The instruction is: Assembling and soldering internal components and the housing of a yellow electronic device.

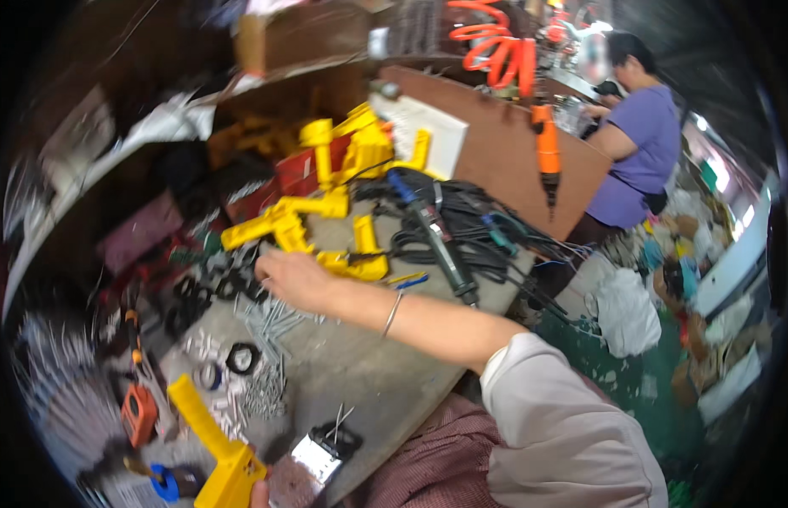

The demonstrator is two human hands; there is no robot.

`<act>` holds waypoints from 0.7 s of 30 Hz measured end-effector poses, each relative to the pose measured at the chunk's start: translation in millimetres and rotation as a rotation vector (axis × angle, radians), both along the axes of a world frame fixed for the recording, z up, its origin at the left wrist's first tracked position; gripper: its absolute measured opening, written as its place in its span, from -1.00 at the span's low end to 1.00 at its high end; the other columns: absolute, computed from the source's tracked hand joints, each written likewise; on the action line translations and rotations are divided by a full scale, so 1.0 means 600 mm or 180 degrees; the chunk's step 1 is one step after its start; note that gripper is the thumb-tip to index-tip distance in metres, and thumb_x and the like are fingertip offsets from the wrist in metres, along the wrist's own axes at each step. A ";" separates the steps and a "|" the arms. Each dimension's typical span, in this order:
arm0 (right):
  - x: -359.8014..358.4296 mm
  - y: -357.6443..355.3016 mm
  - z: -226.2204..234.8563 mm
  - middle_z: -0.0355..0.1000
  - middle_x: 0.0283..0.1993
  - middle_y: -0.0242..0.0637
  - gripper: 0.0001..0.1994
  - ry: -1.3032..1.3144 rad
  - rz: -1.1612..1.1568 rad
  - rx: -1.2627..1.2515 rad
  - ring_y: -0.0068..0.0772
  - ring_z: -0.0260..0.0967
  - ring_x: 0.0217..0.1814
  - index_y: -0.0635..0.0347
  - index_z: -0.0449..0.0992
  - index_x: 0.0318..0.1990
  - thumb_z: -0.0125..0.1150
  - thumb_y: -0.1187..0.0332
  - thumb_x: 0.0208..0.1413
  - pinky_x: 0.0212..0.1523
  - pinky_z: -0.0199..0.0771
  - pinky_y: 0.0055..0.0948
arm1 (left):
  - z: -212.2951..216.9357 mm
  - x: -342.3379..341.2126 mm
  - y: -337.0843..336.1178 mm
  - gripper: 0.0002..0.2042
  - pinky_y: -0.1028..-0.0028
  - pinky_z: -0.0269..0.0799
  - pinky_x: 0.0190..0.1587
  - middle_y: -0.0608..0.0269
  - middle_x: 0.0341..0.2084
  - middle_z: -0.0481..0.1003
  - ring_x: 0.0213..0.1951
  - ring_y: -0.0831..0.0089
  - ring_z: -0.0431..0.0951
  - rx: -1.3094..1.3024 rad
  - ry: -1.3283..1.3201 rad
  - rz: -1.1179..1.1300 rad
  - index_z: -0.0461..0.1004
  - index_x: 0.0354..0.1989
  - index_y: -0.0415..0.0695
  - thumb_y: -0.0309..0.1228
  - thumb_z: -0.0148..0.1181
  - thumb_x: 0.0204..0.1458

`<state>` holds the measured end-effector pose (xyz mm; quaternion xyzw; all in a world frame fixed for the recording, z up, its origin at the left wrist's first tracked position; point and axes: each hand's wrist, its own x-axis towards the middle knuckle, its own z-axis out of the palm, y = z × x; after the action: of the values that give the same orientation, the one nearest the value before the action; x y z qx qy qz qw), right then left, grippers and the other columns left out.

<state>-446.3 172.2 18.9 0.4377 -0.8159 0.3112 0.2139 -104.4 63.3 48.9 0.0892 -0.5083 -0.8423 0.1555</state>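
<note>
At the lower edge my left hand (259,494), mostly cut off, holds a yellow plastic housing (229,470) with a long upright arm. My right arm, with a bracelet at the wrist, stretches across the table. My right hand (294,280) is at the small black parts (212,288), its fingers curled down and blurred; anything between them is hidden. Just beyond it lie more yellow housings (284,224). Long silver screws (265,323) are spread below the hand. A black ring (242,358) sits by a heap of small screws (263,391).
An orange electric screwdriver (546,152) hangs from a coiled orange cord (495,51). A dark soldering-iron-like tool (440,241) rests against black cables (487,245). An orange tape measure (140,415) lies at left. Another person in a purple shirt (639,152) is at the far right.
</note>
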 end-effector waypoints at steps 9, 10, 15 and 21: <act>0.286 0.073 0.176 0.47 -0.37 -0.10 -0.86 -0.2133 0.2081 -0.1569 -0.20 0.47 -0.34 0.34 0.38 -0.26 0.22 0.53 0.07 -0.29 0.42 -0.30 | -0.006 -0.007 0.002 -0.39 0.15 0.42 0.04 -0.07 0.09 0.43 0.03 0.07 0.48 -0.0047 0.0147 0.0585 0.29 0.23 -0.27 -0.39 0.36 -0.02; 0.282 0.085 0.184 0.47 -0.37 -0.10 -0.86 -0.2122 0.2085 -0.1603 -0.20 0.47 -0.34 0.34 0.38 -0.26 0.22 0.53 0.07 -0.29 0.42 -0.30 | -0.007 -0.008 0.002 -0.39 0.14 0.42 0.03 -0.07 0.09 0.43 0.01 0.08 0.48 -0.0050 0.0125 0.0697 0.29 0.22 -0.27 -0.37 0.37 -0.01; 0.282 0.113 0.177 0.48 -0.41 -0.07 -0.88 -0.1609 0.2246 -0.1694 -0.21 0.50 -0.36 0.35 0.41 -0.32 0.24 0.54 0.03 -0.32 0.43 -0.31 | -0.009 -0.032 0.001 -0.43 0.15 0.45 -0.01 -0.06 0.07 0.45 -0.02 0.10 0.50 -0.1324 0.0352 0.1106 0.32 0.19 -0.28 -0.36 0.37 0.01; 0.289 0.139 0.174 0.53 -0.39 -0.14 -0.83 -0.3045 0.2100 -0.0616 -0.12 0.51 -0.33 0.32 0.50 -0.25 0.30 0.50 -0.01 -0.28 0.47 -0.32 | 0.014 -0.031 0.015 -0.35 0.17 0.52 -0.04 -0.08 0.11 0.42 0.00 0.05 0.52 -0.3896 0.0990 0.1011 0.27 0.23 -0.28 -0.34 0.42 -0.02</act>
<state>-272.9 255.7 123.4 0.4579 -0.6103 0.5973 -0.2471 -122.7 72.2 57.4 -0.0644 -0.8484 -0.3704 0.3726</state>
